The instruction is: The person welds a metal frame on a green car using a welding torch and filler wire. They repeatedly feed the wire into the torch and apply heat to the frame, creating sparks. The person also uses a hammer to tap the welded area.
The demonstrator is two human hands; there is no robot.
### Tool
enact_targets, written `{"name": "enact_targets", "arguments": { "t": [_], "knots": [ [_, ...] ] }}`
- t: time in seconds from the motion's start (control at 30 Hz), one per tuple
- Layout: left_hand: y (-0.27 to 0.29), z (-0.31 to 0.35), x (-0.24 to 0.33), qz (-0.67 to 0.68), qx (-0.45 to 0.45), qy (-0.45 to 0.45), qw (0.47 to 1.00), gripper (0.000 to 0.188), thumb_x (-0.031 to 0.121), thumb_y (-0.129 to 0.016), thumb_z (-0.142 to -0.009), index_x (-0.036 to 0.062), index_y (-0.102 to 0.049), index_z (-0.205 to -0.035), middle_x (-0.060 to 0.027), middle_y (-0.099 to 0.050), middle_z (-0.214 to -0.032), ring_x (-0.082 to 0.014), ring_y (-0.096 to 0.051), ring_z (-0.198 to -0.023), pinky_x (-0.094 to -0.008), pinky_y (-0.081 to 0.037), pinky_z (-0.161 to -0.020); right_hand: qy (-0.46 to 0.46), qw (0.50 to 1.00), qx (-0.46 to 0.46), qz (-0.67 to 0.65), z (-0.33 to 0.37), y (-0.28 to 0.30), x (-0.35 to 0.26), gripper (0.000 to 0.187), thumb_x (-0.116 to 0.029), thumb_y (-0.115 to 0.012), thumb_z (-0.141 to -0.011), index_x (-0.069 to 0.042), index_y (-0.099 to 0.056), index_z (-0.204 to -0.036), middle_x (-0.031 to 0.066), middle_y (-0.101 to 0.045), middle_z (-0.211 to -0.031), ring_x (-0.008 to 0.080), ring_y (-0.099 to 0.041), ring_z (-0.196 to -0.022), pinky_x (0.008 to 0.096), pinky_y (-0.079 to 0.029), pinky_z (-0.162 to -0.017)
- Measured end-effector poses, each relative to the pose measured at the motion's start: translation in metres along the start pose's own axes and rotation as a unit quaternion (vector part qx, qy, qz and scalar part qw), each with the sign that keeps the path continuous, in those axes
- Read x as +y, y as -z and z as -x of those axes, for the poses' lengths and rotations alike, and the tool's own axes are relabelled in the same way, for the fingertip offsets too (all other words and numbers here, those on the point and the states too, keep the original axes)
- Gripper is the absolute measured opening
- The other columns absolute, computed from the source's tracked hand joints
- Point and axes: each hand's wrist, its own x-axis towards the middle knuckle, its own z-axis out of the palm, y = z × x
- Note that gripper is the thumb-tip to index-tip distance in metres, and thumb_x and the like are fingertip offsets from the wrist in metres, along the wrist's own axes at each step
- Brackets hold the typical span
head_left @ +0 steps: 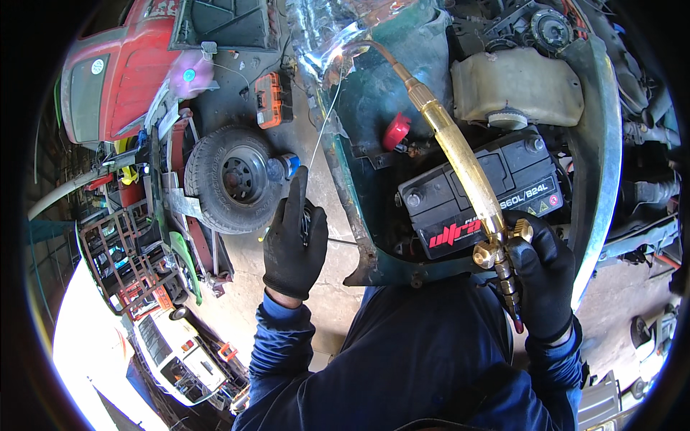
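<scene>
My right hand (544, 289), in a black glove, is wrapped round the lower end of a brass gas torch (460, 147), beside its valve knobs. The torch's bent copper neck reaches the far edge of a worn green vehicle body panel (388, 79), where a small bright glow shows at the tip. A thin filler rod (328, 118) runs from my gloved left hand (293, 251) up to that glow. The left index finger points along the rod while the other fingers are curled. A dark, shiny thing shows in the left palm; I cannot make out what it is.
Under the torch, a black car battery (503, 169) sits in the engine bay, near a red cap (396, 131) and a yellowed plastic tank (517, 90). Leftward are a wheel (237, 178), a spray can (289, 165), an orange-black case (270, 100) and a red vehicle body (126, 72).
</scene>
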Motion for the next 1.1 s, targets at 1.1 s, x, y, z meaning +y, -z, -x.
{"name": "enact_targets", "arguments": {
  "t": [1.1],
  "knots": [
    [-0.0013,-0.0010,-0.0053,-0.040,0.019,-0.038,0.998,0.064,0.012,-0.063,-0.105,0.0059,-0.043,-0.165,-0.0237,-0.069,-0.112,-0.0368,-0.073,-0.093,-0.0452,-0.058,-0.084,-0.009,1.000,0.002,0.021,0.0025,0.0032,0.0011,0.035,-0.020,-0.065,-0.108,0.003,-0.067,-0.135,0.0097,-0.076,-0.106,0.0113,-0.071,-0.086,0.0288,-0.058,-0.078]
  ]
}}
